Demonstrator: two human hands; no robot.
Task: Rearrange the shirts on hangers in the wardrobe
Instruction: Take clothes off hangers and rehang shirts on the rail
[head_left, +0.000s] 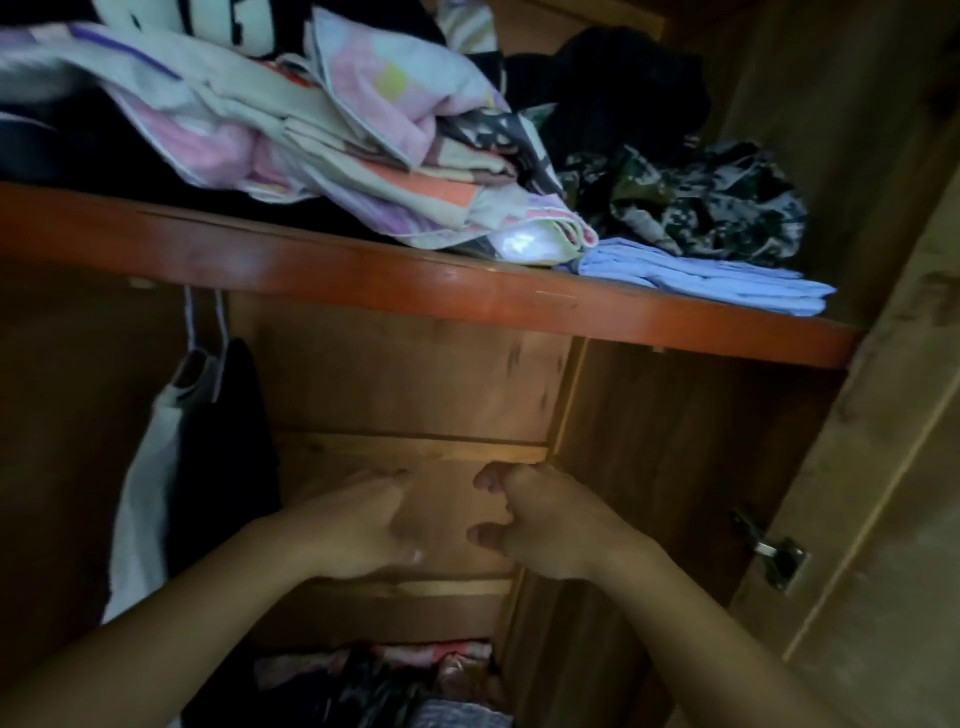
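Both my hands reach into the hanging space of a wooden wardrobe, below a red-brown shelf (467, 291). My left hand (363, 525) is blurred, its fingers relaxed and spread, holding nothing. My right hand (540, 525) is beside it with fingers loosely curled, nothing visible in it. At the left, a white shirt (140, 499) and a black shirt (228, 447) hang on hangers whose pale hooks (205, 322) go up behind the shelf. Both hands are to the right of these shirts and apart from them.
The shelf above holds piled pastel bedding (322, 130), a camouflage garment (711, 202) and folded blue cloth (701, 280). Folded clothes (395, 686) lie at the wardrobe bottom. The wardrobe's right side panel carries a metal hinge (774, 551), with the door beyond it.
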